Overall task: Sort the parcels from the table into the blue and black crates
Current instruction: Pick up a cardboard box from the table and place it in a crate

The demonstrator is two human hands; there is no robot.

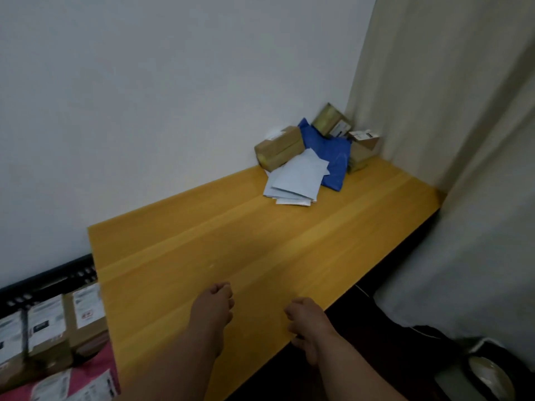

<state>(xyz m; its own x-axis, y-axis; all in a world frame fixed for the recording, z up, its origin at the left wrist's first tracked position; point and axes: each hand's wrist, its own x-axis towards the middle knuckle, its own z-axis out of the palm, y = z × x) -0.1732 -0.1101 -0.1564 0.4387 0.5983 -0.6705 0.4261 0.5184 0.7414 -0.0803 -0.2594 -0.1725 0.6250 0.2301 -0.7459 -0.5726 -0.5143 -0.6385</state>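
Both hands over the near edge of the table, nothing in either. Left hand hangs just above the wood w/ fingers curled under loosely, empty. Right hand sits at the near edge, fingers folded in toward the palm, also empty; frame is soft, so I can't tell if it's touching the edge or just over it.

Parcels are all bunched in the far right corner, well apart from my hands. Pale grey mailers lie fanned in a flat stack nearest to me, overlapping the blue poly bag behind them. Brown carton w/ a white label sits at the far edge against the wall, touching the mailers. Two more small cartons at the very corner: a taped box tilted up behind the blue bag, and a labelled box beside the curtain.

Off the left edge, lower down: black crate rim along the wall, w/ labelled brown boxes in front of it, probably inside it. A pink bag w/ white labels lies nearest the bottom left.
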